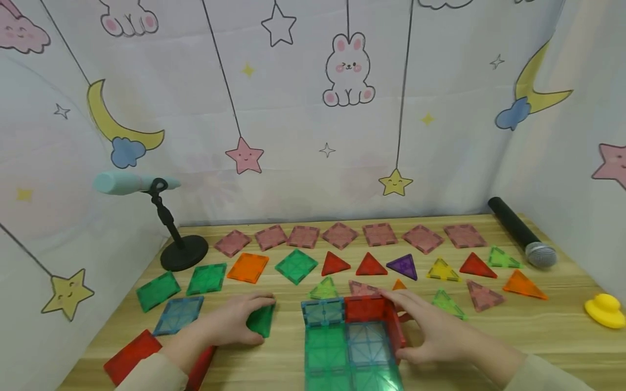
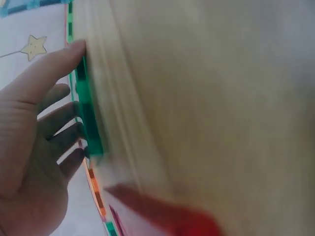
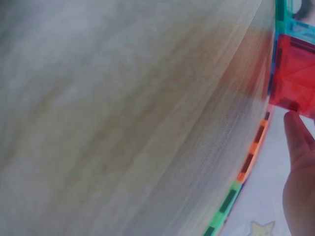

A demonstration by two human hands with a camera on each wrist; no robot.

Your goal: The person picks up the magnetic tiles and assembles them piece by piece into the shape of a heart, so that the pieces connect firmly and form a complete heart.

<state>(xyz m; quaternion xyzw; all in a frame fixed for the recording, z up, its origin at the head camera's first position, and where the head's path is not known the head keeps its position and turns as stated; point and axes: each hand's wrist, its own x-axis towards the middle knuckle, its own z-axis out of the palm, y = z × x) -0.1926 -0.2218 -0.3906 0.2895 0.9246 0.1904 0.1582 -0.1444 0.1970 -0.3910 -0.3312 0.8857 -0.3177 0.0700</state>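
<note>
Green and see-through, the loose tile [image 1: 262, 321] sits between the thumb and fingers of your left hand [image 1: 236, 321], left of the tile box [image 1: 325, 336] and apart from it; thumb near, fingers far, a hold that probably leaves the side facing the box free. Your right hand [image 1: 435, 332] grips the red side wall [image 1: 395, 326] with thumb at its near end and fingers about the far corner, likely because so thin an upright piece needs bracing. That wall meets a red back panel [image 1: 364, 309], beside which a blue panel [image 1: 324, 313] stands; flat floor tiles [image 1: 369, 345] lie within their line, seemingly as a base to square them against. Around this, on the bench [image 1: 283, 369], other pieces lie flat, pink squares [image 1: 303, 237] in the farthest row and red triangles [image 1: 371, 265] nearer, mostly spaced out, perhaps so each lifts alone. The black microphone [image 1: 515, 225] and yellow duck [image 1: 605, 311] lie to the right, and a black stand [image 1: 183, 252] props the turquoise object [image 1: 129, 183] at back left, presumably out of your way.
</note>
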